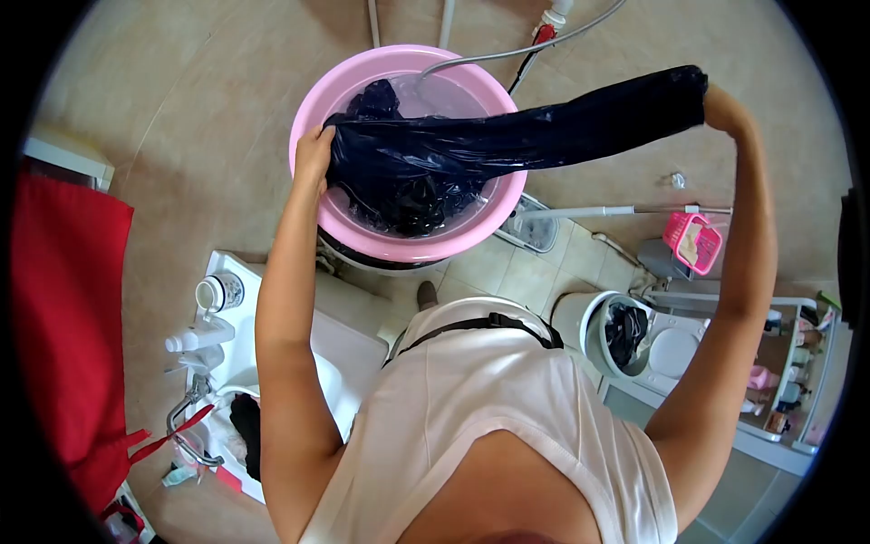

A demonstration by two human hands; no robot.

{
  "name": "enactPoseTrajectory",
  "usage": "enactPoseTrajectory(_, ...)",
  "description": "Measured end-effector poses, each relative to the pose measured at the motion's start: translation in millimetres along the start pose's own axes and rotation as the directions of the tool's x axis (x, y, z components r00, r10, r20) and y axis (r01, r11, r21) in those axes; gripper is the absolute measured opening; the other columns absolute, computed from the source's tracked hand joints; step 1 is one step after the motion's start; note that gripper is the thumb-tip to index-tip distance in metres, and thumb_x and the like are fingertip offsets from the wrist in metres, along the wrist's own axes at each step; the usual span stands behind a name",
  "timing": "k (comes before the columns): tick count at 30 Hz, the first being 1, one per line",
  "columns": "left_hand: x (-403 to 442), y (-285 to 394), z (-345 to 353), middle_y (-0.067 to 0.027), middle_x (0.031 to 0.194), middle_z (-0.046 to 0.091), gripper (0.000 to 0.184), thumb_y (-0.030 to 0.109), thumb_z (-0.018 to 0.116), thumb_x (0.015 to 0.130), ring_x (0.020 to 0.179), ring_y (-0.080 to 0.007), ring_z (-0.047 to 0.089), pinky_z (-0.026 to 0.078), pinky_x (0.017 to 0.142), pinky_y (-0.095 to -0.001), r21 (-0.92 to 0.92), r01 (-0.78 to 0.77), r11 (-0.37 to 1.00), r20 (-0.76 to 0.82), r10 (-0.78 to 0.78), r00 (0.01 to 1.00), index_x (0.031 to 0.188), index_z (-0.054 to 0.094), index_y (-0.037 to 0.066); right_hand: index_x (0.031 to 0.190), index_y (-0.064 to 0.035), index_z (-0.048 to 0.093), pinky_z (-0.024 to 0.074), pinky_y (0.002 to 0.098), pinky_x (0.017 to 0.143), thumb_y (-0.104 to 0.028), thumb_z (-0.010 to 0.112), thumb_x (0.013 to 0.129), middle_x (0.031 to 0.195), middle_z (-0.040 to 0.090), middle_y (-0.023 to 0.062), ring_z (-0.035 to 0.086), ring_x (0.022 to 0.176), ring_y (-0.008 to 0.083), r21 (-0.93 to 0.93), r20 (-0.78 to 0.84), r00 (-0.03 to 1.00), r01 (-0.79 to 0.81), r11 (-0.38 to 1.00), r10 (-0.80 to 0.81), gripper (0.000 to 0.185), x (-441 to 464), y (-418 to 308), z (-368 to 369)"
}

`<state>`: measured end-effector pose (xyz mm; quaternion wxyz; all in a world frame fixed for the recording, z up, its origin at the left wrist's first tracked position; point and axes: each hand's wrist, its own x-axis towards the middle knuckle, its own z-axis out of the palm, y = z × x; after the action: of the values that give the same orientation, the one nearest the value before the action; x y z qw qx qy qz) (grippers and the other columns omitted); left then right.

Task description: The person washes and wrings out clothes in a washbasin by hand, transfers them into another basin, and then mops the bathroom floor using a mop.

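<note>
A wet, dark navy garment (pixel 544 131) is stretched sideways over the pink basin (pixel 500 210). One long leg or sleeve of it reaches out past the basin's right rim. My left hand (pixel 313 156) grips its bunched part near the left rim. Far to the right, my right hand (pixel 722 111) holds the end of the long piece up in the air, its fingers mostly hidden by the fabric. More of the dark cloth lies in the water below. A grey hose (pixel 517 56) runs over the back rim into the basin.
On the left are a white sink (pixel 237 349) with cloth and bottles, and a red cloth (pixel 68 335) hanging. To the right stand a pink basket (pixel 693 243), a bucket (pixel 594 340) with dark cloth, and a shelf (pixel 787 372). A pole (pixel 580 212) crosses behind.
</note>
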<state>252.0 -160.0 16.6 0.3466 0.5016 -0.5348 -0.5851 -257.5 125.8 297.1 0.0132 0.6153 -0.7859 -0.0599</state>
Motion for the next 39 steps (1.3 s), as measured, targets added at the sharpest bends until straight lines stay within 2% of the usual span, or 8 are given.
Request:
enactPoseTrajectory(3,1,27,7,-0.0073,0.082,0.063,0.015,0.012,0.052,0.089,0.078,-0.0145,0.060,0.048,0.069,-0.0272,-0.271,0.005,0.963,0.081,0.018,0.997,0.092,0.062,0.000,0.111,-0.0003,0.061,0.0473,0.0341,0.087,-0.009,0.052,0.090,0.108,0.065,0.0163,0.062,0.101,0.0256,-0.100,0.049,0.973,-0.220,0.970,0.225,0.025,10,-41,-73)
enactPoseTrajectory(8,-22,51,18,-0.0053,0.095,0.063,0.017,0.010,0.054,0.087,0.085,-0.0155,0.062,0.049,0.079,-0.0277,-0.607,0.006,0.795,0.138,0.098,0.986,0.103,0.058,0.004,0.095,0.0104,0.065,0.0503,0.0400,0.070,-0.013,0.062,0.083,0.086,0.066,0.0225,0.063,0.075,0.0296,0.272,-0.758,0.649,0.214,0.938,0.071,0.027,12,-60,-108)
enactPoseTrajectory(14,-60,27,17,0.0006,0.084,0.061,0.008,0.017,0.061,0.086,0.082,-0.0102,0.057,0.044,0.078,-0.0246,-0.545,0.117,0.830,0.222,0.008,0.975,0.086,0.060,0.009,0.110,-0.0012,0.061,0.0466,0.0237,0.076,-0.018,0.058,0.091,0.090,0.064,0.0008,0.058,0.087,0.0085,0.653,-0.339,0.941,0.223,0.724,0.015,0.025,12,-171,-43)
enactPoseTrajectory(16,-78,33,14,0.0024,0.081,0.060,0.011,0.019,0.061,0.088,0.079,-0.0076,0.056,0.043,0.074,-0.0234,-0.510,0.122,0.851,0.214,-0.012,0.977,0.081,0.060,0.010,0.108,-0.0097,0.062,0.0497,0.0349,0.073,-0.025,0.064,0.085,0.087,0.067,0.0154,0.065,0.078,0.0256,0.585,-0.097,0.976,0.213,0.783,-0.193,0.027,15,-209,-1)
enactPoseTrajectory(24,-130,31,5,-0.0032,0.089,0.051,0.017,0.006,0.067,0.077,0.085,-0.0147,0.047,0.037,0.081,-0.0253,0.143,-0.307,0.941,0.333,0.247,0.910,0.075,0.051,0.001,0.130,-0.0169,0.047,0.0435,0.0424,0.094,-0.010,0.065,0.072,0.143,0.033,0.0176,0.046,0.119,0.0370,0.241,-0.389,0.847,0.474,0.847,-0.362,0.062,44,-327,195)
enactPoseTrajectory(29,-149,36,-1,-0.0005,0.072,0.048,0.023,0.009,0.068,0.076,0.073,-0.0130,0.045,0.034,0.069,-0.0274,0.061,-0.341,0.938,0.544,0.255,0.799,0.067,0.048,0.002,0.103,-0.0094,0.066,0.0394,0.0435,0.100,-0.009,0.063,0.071,0.135,0.044,0.0174,0.044,0.123,0.0367,0.343,-0.352,0.867,0.470,0.813,-0.353,0.032,60,-347,243)
enactPoseTrajectory(34,-138,26,-32,-0.0062,0.065,0.052,0.019,0.016,0.065,0.080,0.056,-0.0201,0.048,0.039,0.061,-0.0329,0.704,-0.171,0.689,0.295,-0.064,0.953,0.072,0.055,0.002,0.086,-0.0049,0.063,0.0397,0.0424,0.099,-0.011,0.066,0.069,0.117,0.054,0.0153,0.048,0.119,0.0335,0.257,-0.424,0.828,0.499,0.827,-0.368,0.018,13,-299,217)
enactPoseTrajectory(39,-123,31,-4,-0.0176,0.091,0.063,0.024,0.015,0.064,0.074,0.089,-0.0365,0.057,0.044,0.079,-0.0451,0.802,-0.493,0.338,0.218,0.602,0.768,0.095,0.061,0.003,0.080,-0.0043,0.056,0.0369,0.0434,0.103,-0.013,0.065,0.071,0.114,0.055,0.0134,0.048,0.120,0.0306,0.203,-0.417,0.734,0.649,0.733,-0.536,0.016,-43,-288,189)
